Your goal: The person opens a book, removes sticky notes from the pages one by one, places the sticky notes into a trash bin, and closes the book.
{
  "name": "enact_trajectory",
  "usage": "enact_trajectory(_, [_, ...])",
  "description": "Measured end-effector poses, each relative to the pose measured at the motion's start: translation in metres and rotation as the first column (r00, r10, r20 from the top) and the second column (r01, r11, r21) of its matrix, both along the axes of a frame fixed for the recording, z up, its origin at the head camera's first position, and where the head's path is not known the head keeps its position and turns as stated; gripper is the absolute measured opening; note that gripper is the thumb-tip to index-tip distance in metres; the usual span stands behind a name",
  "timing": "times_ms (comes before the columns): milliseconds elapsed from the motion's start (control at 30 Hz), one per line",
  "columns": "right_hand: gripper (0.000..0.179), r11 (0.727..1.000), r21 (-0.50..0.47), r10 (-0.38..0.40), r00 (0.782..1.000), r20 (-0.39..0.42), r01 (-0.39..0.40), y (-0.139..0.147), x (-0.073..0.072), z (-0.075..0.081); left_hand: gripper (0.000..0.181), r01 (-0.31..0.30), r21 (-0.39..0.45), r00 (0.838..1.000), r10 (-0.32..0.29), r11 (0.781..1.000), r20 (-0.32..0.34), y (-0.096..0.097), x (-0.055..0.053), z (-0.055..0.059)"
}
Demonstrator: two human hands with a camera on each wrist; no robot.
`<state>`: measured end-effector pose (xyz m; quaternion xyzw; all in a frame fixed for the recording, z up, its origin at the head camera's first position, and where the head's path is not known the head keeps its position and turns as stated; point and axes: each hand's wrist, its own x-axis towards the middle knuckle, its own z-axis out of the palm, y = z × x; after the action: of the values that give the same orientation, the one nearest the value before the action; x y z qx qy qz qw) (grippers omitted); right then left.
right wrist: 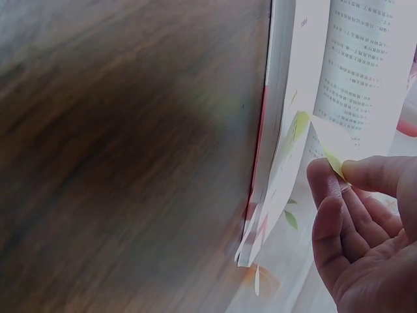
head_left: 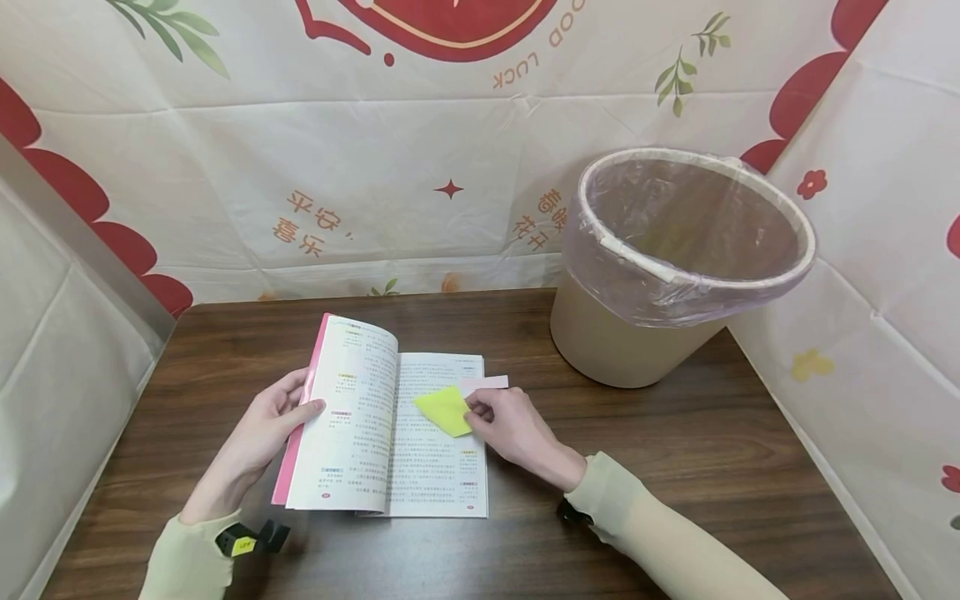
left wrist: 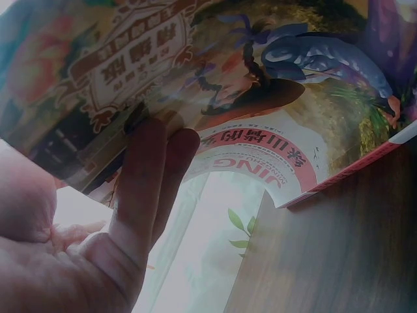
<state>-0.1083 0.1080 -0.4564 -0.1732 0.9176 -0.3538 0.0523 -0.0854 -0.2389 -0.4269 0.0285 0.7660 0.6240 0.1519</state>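
At the lower centre of the head view, an open white-paged paperback book with a pink edge (head_left: 375,454) rests on a dark wood-grain table (head_left: 637,433). The left hand (head_left: 262,425) grips its raised left side; the right hand (head_left: 517,429), well apart, pinches a bright yellow paper note (head_left: 444,410) over the right page. Only the left wrist view reveals the glossy illustrated cover (left wrist: 273,98), cropped at the top. Whether the note touches the page, I cannot tell.

Left hand (head_left: 266,429)'s gripping at lower left, thumb (head_left: 306,412) stretched out; right hand (head_left: 517,429)'s near centre, fingertips (right wrist: 322,175) pinched, right arm (head_left: 660,525) slanting off lower right.
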Motion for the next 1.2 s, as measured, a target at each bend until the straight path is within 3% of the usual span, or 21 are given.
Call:
enact_trajectory(600, [0.004,0.998,-0.008,-0.068,0.998,0.000,0.068,0.013,-0.003,-0.001,0.065,0.002,0.005,1.000,-0.002,1.000,-0.001,0.000,0.000,0.001])
enact_trajectory(833, [0.004,0.993,-0.019,-0.113,0.992,0.049,0.114,0.019,-0.004,-0.002,0.064,0.004,0.004,1.000,-0.004,1.000,0.000,0.000,-0.001,0.000])
enact_trajectory(1200, [0.005,0.986,-0.052,-0.158,0.986,0.056,0.161,0.029,-0.006,-0.001,0.064,0.005,0.003,1.000,-0.005,1.000,0.003,0.001,-0.001,0.001])
